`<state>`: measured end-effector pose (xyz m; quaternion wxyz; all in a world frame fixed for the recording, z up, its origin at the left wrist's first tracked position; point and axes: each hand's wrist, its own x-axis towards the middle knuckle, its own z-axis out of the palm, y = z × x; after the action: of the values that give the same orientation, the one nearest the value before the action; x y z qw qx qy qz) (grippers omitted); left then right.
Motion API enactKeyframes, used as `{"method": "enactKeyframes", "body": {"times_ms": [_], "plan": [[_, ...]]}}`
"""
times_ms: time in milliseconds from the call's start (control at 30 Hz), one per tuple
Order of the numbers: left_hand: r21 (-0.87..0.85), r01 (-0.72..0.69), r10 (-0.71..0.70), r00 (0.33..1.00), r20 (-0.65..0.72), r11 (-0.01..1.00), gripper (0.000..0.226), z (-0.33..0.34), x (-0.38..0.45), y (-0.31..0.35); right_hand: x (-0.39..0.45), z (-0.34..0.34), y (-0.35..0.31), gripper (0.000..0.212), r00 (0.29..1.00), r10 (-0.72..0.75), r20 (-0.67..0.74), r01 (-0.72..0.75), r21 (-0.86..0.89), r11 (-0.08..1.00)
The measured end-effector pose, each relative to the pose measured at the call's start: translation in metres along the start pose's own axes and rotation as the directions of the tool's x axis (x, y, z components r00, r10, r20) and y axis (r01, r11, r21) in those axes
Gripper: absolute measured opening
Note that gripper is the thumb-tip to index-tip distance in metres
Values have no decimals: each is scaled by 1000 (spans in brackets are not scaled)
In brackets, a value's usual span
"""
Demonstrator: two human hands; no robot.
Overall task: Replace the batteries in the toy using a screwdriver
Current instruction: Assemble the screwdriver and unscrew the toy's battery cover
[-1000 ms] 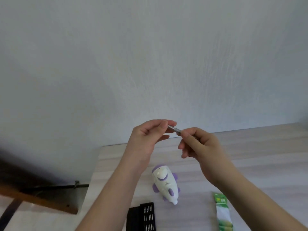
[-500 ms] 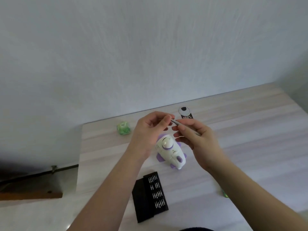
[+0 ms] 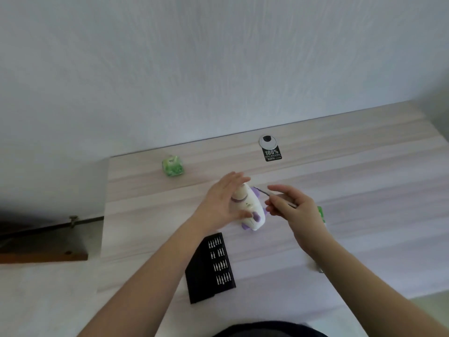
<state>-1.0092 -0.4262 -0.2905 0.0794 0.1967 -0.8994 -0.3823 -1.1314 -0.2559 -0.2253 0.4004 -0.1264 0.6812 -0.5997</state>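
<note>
A white and purple rocket-shaped toy (image 3: 252,210) lies on the pale wooden table (image 3: 150,215). My left hand (image 3: 222,201) is on the toy's left side, fingers straight and thumb under it. My right hand (image 3: 294,207) pinches a thin screwdriver (image 3: 263,192) just right of the toy, its tip pointing left toward the toy's upper end. A green battery pack (image 3: 321,212) shows partly behind my right wrist.
A black case of screwdriver bits (image 3: 210,266) lies open near the front edge. A small green cube-like object (image 3: 172,165) sits at the back left. A round cable grommet (image 3: 267,141) and a black sticker (image 3: 272,154) are at the back. The table's left edge drops off.
The view has tilted down, showing more table. My left hand let go of the screwdriver tip and dropped onto the toy. My right hand keeps the screwdriver and has lowered beside the toy.
</note>
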Motion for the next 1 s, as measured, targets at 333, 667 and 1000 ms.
{"method": "enactKeyframes", "body": {"times_ms": [333,667,1000], "plan": [[150,57,-26,979,-201,987,84,31,1,1,5,-10,18,10,1000,2,11,2,-312,950],[77,104,-69,929,-363,992,83,46,3,9,25,-8,22,8,997,-83,-10,62,-574,816],[-6,94,-91,948,-305,996,74,38,16,4,38,-3,11,13,991,-123,47,121,-692,712]]}}
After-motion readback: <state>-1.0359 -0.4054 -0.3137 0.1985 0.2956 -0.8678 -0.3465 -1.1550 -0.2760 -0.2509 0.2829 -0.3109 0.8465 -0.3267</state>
